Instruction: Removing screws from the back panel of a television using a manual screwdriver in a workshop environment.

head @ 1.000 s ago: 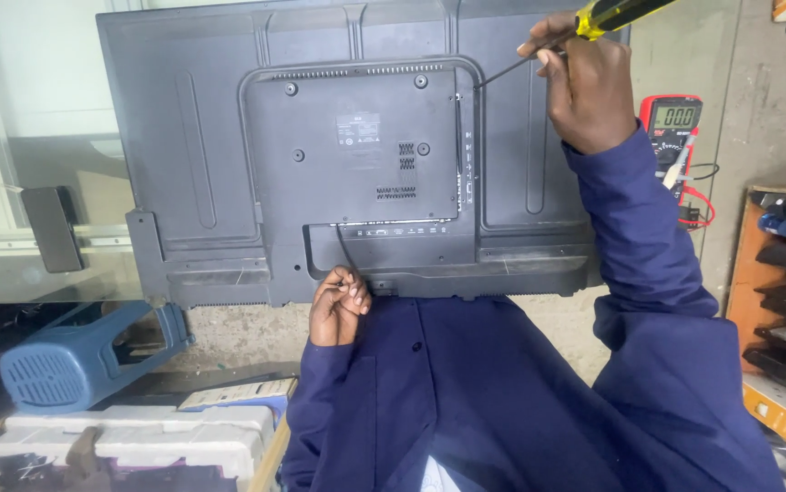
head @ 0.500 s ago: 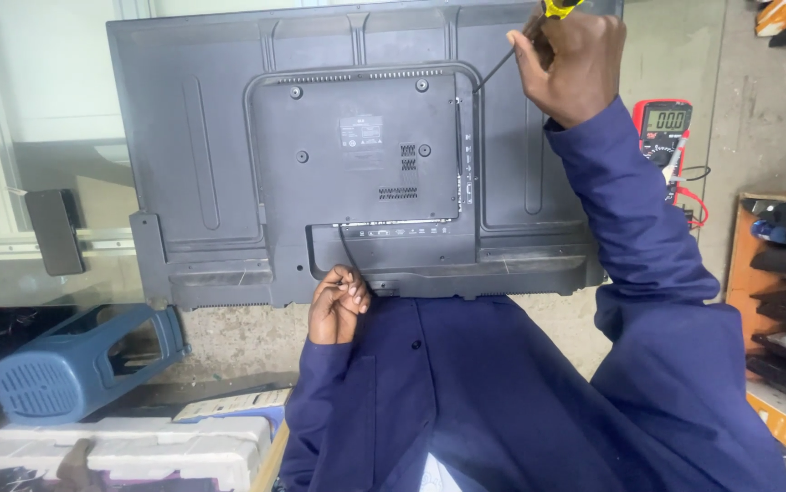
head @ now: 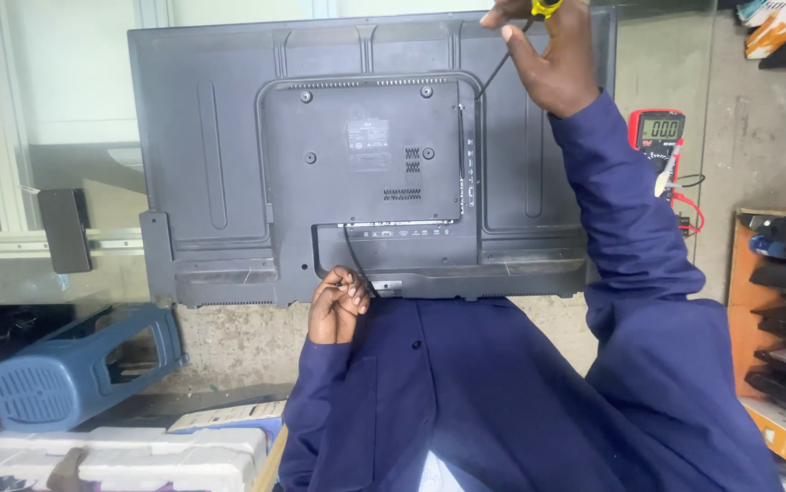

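Concrete wall and window frame back a dark flat-panel television (head: 229,155), rear cover toward the viewer. Right hand (head: 552,55), raised at the panel's upper edge, grips a yellow-handled screwdriver (head: 546,7); its shaft slants down-left toward the cover. Left hand (head: 336,305), below, pinches a black cable (head: 353,255) by the bottom edge.

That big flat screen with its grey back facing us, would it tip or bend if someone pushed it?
The flat screen is wide and thin, so it would probably tip easily. The left hand rests at its bottom edge by the black cable, perhaps steadying it. Its plastic back panel looks stiff, though likely fragile on the hidden glass side. The right hand holds a screwdriver against it.
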